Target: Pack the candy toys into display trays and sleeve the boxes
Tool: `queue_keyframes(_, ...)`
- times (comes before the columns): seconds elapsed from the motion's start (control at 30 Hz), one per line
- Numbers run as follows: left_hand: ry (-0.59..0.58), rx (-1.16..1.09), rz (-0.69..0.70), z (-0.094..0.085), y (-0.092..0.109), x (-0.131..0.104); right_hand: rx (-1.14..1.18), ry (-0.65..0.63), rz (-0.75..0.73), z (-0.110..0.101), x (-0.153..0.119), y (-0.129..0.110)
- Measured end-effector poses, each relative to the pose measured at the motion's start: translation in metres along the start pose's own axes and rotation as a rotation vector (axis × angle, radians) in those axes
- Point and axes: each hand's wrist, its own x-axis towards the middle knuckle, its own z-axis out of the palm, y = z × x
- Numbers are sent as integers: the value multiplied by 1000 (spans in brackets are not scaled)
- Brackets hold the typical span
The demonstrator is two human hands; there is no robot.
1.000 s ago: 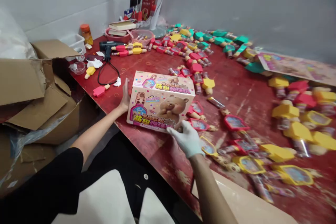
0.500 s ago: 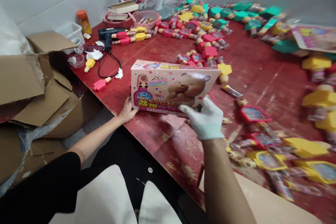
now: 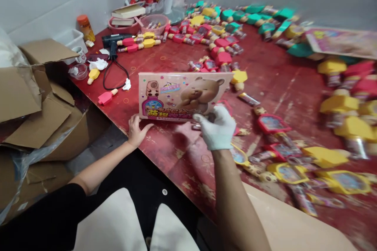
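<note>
The gloved right hand point(image 3: 217, 130) held the pink box point(image 3: 182, 96) up on its edge; the left hand point(image 3: 136, 130) lay flat beside it. Many toys point(image 3: 272, 123) still lay loose on the table point(image 3: 182, 157).

We count one pink box point(image 3: 182, 96), one black heat gun point(image 3: 111, 41), two stacked books point(image 3: 127, 15) and one orange bottle point(image 3: 86, 27) on our table

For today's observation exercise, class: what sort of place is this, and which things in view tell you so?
Probably a small toy packing workshop. Rows of red, yellow and green toys cover the red table, a printed toy box stands between both hands, and opened cardboard cartons sit alongside.
</note>
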Motion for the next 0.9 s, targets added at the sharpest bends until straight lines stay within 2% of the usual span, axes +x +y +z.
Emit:
queue_keyframes(0.1, -53, 176, 123, 1, 12, -5, -62, 156, -96, 11, -3, -8)
queue_keyframes(0.2, -155, 307, 228, 6, 22, -10, -117, 200, -111, 23, -15, 2)
queue_keyframes(0.37, -209, 316, 247, 13, 25, -7, -134, 173, -78, 33, -28, 28)
queue_keyframes(0.7, -257, 194, 301, 13, 12, 11, -161, 77, -65, 26, -8, 51)
queue_keyframes(0.9, -228, 191, 313, 14, 10, 10, -37, 38, 1, 33, -6, 56)
